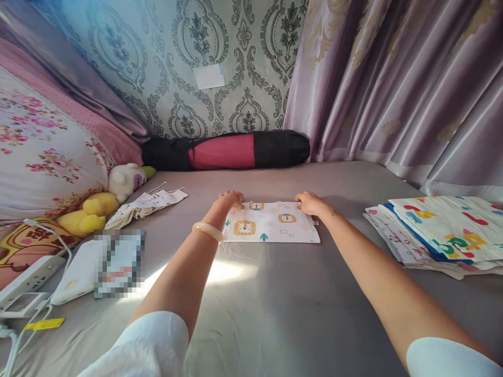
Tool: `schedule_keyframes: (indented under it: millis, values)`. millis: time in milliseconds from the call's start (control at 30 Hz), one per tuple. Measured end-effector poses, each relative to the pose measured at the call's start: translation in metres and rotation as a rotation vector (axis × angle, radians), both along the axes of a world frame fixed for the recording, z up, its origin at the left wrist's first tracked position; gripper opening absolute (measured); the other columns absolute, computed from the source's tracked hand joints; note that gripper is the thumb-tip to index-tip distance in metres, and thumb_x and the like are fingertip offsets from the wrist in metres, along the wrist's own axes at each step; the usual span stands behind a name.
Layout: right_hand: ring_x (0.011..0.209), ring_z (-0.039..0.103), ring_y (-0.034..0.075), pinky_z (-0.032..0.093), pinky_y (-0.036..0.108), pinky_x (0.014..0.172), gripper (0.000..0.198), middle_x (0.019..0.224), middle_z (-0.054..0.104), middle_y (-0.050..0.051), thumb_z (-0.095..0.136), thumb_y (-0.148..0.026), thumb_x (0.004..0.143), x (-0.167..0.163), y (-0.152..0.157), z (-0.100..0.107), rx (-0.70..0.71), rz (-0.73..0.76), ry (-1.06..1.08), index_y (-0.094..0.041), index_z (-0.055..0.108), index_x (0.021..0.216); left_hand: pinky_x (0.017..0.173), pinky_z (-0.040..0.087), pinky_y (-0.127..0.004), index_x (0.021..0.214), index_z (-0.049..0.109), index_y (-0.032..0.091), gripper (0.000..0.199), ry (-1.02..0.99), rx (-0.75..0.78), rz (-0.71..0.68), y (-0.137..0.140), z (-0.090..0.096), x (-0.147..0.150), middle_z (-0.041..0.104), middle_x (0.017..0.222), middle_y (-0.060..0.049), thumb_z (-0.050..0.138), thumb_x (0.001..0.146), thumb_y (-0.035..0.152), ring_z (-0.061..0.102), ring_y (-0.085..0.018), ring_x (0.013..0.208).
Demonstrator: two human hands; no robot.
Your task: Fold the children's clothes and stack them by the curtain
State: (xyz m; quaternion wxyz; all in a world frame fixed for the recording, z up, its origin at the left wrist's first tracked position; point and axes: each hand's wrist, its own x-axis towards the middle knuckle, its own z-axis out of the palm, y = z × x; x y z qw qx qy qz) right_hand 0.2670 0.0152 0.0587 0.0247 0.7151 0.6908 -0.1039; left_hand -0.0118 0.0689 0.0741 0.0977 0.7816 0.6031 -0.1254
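A white folded cloth [271,231] printed with orange lion faces and small green leaves lies flat on the grey bed sheet [298,293]. At its far left corner is my left hand [231,199], fingers bent over the edge. My right hand [309,203] grips the far right corner, with a small tag showing just below it. Both arms reach forward, and a pale bangle circles the left wrist. The fingertips of both hands are partly hidden.
To the right lies a stack of folded printed cloths [451,230]. A crumpled white cloth [151,204], plush toys [92,212], a white device [78,272] and a power strip [29,280] with cables line the left. A black and red rolled bag [223,151] rests against the wall.
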Motion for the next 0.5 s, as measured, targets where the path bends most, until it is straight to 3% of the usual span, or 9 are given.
schedule_keyframes:
  millis: [133, 267, 400, 500]
  values:
    - [0.115, 0.059, 0.025, 0.049, 0.034, 0.089, 0.029, 0.125, 0.062, 0.012, 0.06, -0.019, 0.084, -0.001, 0.01, 0.002, -0.062, -0.003, -0.013, -0.021, 0.068, 0.112, 0.084, 0.053, -0.032, 0.116, 0.068, 0.024, 0.041, -0.007, -0.131, -0.06, 0.015, 0.003, -0.002, 0.067, 0.128, -0.01, 0.066, 0.075, 0.03, 0.066, -0.027, 0.106]
    - [0.114, 0.06, 0.026, 0.051, 0.034, 0.086, 0.034, 0.124, 0.062, 0.013, 0.063, -0.014, 0.078, -0.003, 0.014, 0.008, -0.106, -0.012, -0.013, -0.019, 0.068, 0.111, 0.074, 0.055, -0.03, 0.113, 0.069, 0.02, 0.044, -0.001, -0.202, -0.076, 0.022, 0.002, 0.001, 0.073, 0.111, -0.011, 0.066, 0.069, 0.025, 0.07, -0.025, 0.089]
    - [0.109, 0.061, 0.024, 0.051, 0.034, 0.084, 0.036, 0.122, 0.063, 0.011, 0.059, -0.014, 0.081, -0.003, 0.011, 0.01, -0.129, -0.024, -0.001, -0.02, 0.064, 0.116, 0.07, 0.055, -0.031, 0.113, 0.067, 0.02, 0.047, -0.012, -0.168, -0.065, 0.022, -0.001, 0.001, 0.074, 0.107, -0.01, 0.066, 0.066, 0.023, 0.07, -0.024, 0.08]
    - [0.117, 0.056, 0.025, 0.048, 0.034, 0.09, 0.035, 0.126, 0.06, 0.011, 0.058, -0.014, 0.084, -0.002, 0.006, 0.006, -0.091, -0.008, -0.001, -0.02, 0.063, 0.118, 0.072, 0.055, -0.034, 0.107, 0.069, 0.021, 0.043, -0.067, -0.056, -0.084, 0.016, -0.003, -0.001, 0.076, 0.098, -0.008, 0.067, 0.064, 0.023, 0.07, -0.024, 0.078]
